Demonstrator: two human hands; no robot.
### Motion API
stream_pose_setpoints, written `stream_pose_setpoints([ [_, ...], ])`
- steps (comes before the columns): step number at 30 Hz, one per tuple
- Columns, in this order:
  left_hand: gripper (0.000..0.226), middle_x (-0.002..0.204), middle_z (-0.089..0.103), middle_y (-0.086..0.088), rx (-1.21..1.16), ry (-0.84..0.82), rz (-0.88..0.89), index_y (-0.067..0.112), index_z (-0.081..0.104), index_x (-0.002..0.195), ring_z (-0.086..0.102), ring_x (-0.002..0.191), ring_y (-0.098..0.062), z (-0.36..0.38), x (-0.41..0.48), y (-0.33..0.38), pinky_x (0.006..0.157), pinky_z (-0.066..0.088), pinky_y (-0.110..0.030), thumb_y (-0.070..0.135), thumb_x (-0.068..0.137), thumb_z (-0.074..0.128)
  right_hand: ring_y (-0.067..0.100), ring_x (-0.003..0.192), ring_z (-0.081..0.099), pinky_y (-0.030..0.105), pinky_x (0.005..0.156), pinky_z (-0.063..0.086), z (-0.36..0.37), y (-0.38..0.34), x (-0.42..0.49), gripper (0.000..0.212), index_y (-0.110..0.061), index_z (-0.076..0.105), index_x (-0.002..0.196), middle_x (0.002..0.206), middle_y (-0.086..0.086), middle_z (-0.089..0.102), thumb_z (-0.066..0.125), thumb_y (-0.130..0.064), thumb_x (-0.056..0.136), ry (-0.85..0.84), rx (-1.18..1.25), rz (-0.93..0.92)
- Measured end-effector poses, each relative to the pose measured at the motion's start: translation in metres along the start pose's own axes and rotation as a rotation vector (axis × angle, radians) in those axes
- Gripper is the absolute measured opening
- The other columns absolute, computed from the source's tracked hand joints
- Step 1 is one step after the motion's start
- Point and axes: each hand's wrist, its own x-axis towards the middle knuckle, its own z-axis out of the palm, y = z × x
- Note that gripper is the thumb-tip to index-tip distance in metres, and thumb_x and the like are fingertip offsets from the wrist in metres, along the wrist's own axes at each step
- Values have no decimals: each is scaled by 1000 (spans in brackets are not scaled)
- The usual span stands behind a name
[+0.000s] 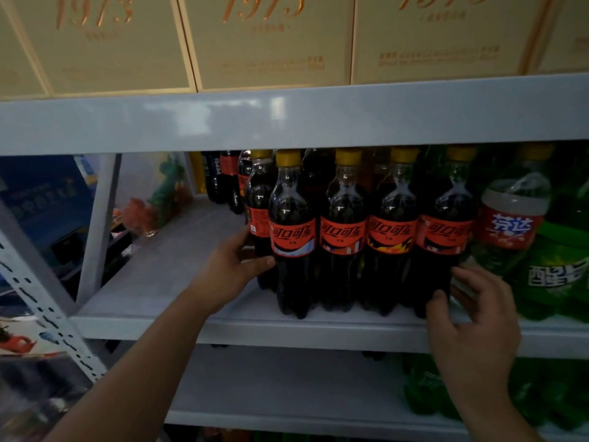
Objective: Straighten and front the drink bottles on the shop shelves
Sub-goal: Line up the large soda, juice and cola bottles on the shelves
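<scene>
Flanking the cola row [366, 237], the left hand [229, 266] curls its fingers [243, 237] round the rear bottle [259, 199] at its left end; the right hand [475, 317] grips the right-end bottle [446, 237].

The upper shelf edge [287, 119] is brightly lit, with soft glare. The cola bottles [342, 234] beneath are left in dim shadow. Blur and bending are noted at the margins.

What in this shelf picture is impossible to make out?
All in the head view.
Rear cola bottles: labels hidden by the front row.
Left hand: some fingertips hidden behind the leftmost bottles.
Green bottles: cut off by the right edge.
Gold boxes: small print blurred, tops cut off by the top edge.
Clear bag: contents blurred.
</scene>
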Motion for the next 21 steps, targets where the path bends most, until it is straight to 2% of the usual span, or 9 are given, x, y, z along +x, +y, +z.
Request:
stream_pose_setpoints([
  [4, 44, 102, 70, 12, 187, 33, -3, 49, 59, 111, 66, 95, -7, -7, 0, -2, 87, 53, -38, 36, 72, 73, 25, 99, 58, 10, 89, 37, 0, 4, 0, 32, -1, 61, 110, 113, 15, 57, 68, 3, 79, -6, -8, 11],
  [7, 40, 97, 69, 19, 289, 29, 10, 55, 55, 108, 65, 91, -4, -9, 2, 0, 88, 53, -40, 44, 71, 68, 26, 98, 61, 16, 87, 41, -2, 10, 2, 32, -2, 61, 112, 115, 13, 58, 67, 1, 81, -32, 12, 25],
  [11, 50, 108, 67, 15, 335, 39, 23, 38, 51, 123, 62, 102, -5, -2, 0, -3, 95, 49, -42, 46, 75, 63, 22, 101, 61, 27, 89, 49, -8, 18, -3, 31, -3, 60, 114, 114, 5, 56, 65, 0, 84, -67, 59, -13],
  [15, 44, 116, 64, 24, 185, 40, -1, 34, 51, 126, 58, 112, 2, 9, -11, -11, 104, 43, -37, 39, 83, 58, 20, 102, 58, 25, 91, 48, -16, 28, -16, 27, -3, 60, 112, 114, 0, 51, 59, -9, 86, -104, 54, -36],
  [18, 51, 125, 62, 13, 195, 65, -17, 26, 51, 133, 56, 119, -7, 10, -13, -13, 106, 42, -45, 42, 84, 55, 15, 102, 55, 18, 91, 46, -21, 34, -21, 25, 0, 62, 108, 112, 0, 51, 55, -13, 87, -111, 43, -36],
  [19, 52, 126, 62, 9, 216, 71, -17, 26, 51, 132, 56, 118, -10, 9, -13, -13, 105, 42, -47, 44, 84, 55, 15, 102, 54, 20, 90, 46, -22, 35, -22, 25, 0, 62, 107, 111, 2, 52, 54, -13, 87, -106, 39, -40],
  [21, 47, 121, 64, 12, 221, 69, -27, 36, 51, 128, 59, 114, -9, 8, -13, -12, 102, 45, -48, 48, 82, 55, 12, 101, 53, 22, 90, 46, -27, 40, -23, 23, 0, 63, 105, 109, 3, 53, 53, -12, 88, -78, 26, -66],
])
